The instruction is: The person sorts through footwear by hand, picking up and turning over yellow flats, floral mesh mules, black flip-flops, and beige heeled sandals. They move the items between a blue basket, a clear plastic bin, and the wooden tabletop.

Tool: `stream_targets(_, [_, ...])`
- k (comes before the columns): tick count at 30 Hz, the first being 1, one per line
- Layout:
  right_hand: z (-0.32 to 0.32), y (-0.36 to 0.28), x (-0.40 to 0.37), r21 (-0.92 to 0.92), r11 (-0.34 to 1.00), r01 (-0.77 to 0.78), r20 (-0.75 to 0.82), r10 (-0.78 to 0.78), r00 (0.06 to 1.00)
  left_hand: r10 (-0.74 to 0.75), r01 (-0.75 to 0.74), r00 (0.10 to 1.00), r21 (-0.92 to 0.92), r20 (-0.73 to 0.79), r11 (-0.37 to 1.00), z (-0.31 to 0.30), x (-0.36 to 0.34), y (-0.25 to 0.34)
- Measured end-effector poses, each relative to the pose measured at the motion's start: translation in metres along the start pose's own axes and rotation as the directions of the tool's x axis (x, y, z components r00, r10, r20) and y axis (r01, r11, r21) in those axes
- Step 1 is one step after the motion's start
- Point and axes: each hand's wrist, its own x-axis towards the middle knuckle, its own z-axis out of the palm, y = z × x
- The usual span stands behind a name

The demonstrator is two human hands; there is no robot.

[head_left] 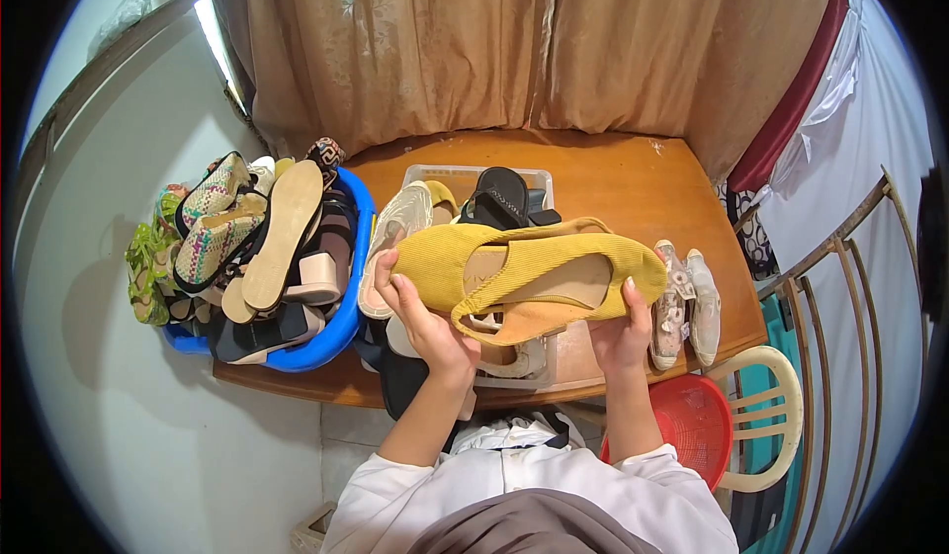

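A pair of mustard-yellow corduroy slingback flats (554, 272) is held up over the table, the two shoes lying side by side with toes pointing opposite ways. My left hand (427, 325) grips the left end, thumb on the near side. At the right end, my right hand (625, 335) pinches the toe with its thumb on top. Below them, a clear plastic bin (539, 180) contains several shoes, among them a black sandal (501, 196); the flats hide part of it. Close to my right hand stands a pair of pale, embellished flats (686, 307) on the tabletop.
A blue basket (331, 341) heaped with sandals and shoes stands at the table's left, with a tan-soled sandal (284, 233) on top. The wooden table (633, 178) backs onto brown curtains (415, 50). A red basket (692, 426) rests on a cream plastic chair (771, 406) at the right.
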Motion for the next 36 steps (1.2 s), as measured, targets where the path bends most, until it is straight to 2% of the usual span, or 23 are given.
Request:
stream_targets(3, [0.001, 0.009, 0.005, -0.280, 0.928, 0.247, -0.010, -0.260, 0.966, 0.034, -0.034, 0.999, -0.003, -0.009, 0.999, -0.004, 0.002, 0.000])
stream_targets(6, [-0.021, 0.006, 0.019, -0.548, 0.776, 0.311, 0.106, -0.305, 0.946, 0.034, -0.034, 0.999, -0.037, -0.010, 0.999, -0.009, 0.003, 0.002])
stream_targets(9, [-0.020, 0.004, 0.027, -0.426, 0.820, 0.383, 0.162, -0.347, 0.924, -0.018, 0.018, 1.000, -0.059, 0.001, 0.998, -0.012, 0.002, 0.004])
stream_targets(12, [-0.011, 0.004, 0.029, -0.373, 0.842, 0.390, 0.131, -0.369, 0.920, -0.097, 0.092, 0.995, -0.103, -0.036, 0.990, -0.014, -0.003, -0.004])
stream_targets(14, [-0.011, 0.014, 0.033, -0.344, 0.874, 0.343, 0.073, -0.340, 0.938, -0.108, 0.096, 0.991, -0.148, -0.078, 0.984, -0.006, -0.011, -0.003])
stream_targets(18, [-0.010, 0.032, 0.030, -0.278, 0.933, 0.227, -0.059, -0.253, 0.966, -0.056, 0.052, 0.998, -0.133, -0.024, 0.990, -0.006, -0.014, -0.003])
stream_targets(22, [-0.014, 0.035, 0.033, -0.300, 0.937, 0.180, -0.007, -0.191, 0.982, -0.073, 0.068, 0.997, -0.156, -0.026, 0.985, -0.004, -0.012, -0.002])
stream_targets(25, [-0.008, 0.024, 0.038, -0.174, 0.985, -0.004, 0.025, 0.008, 1.000, -0.093, 0.093, 0.996, -0.112, 0.004, 0.989, -0.004, -0.012, -0.005])
stream_targets(27, [-0.001, 0.015, 0.036, 0.061, 0.993, -0.099, 0.050, 0.096, 0.994, -0.113, 0.110, 0.993, -0.117, -0.021, 0.987, -0.001, -0.007, -0.003])
stream_targets(28, [0.001, 0.012, 0.036, 0.177, 0.973, -0.146, 0.071, 0.136, 0.988, -0.142, 0.139, 0.990, -0.163, -0.003, 0.977, -0.003, -0.004, -0.004])
stream_targets(30, [-0.004, 0.004, 0.039, 0.272, 0.941, -0.199, 0.085, 0.183, 0.980, -0.196, 0.199, 0.980, -0.251, 0.036, 0.947, -0.011, 0.005, -0.006])
stream_targets(31, [-0.008, -0.001, 0.041, 0.319, 0.920, -0.227, 0.093, 0.207, 0.974, -0.245, 0.252, 0.968, -0.197, 0.059, 0.948, -0.014, 0.007, -0.005])
stream_targets(35, [-0.042, -0.002, 0.059, 0.253, 0.953, -0.167, 0.116, 0.142, 0.983, -0.412, 0.415, 0.901, 0.007, 0.136, 0.910, -0.028, 0.016, 0.001])
stream_targets(36, [-0.042, -0.006, 0.059, 0.189, 0.964, -0.186, 0.115, 0.166, 0.979, -0.446, 0.444, 0.882, 0.052, 0.152, 0.895, -0.030, 0.018, 0.000])
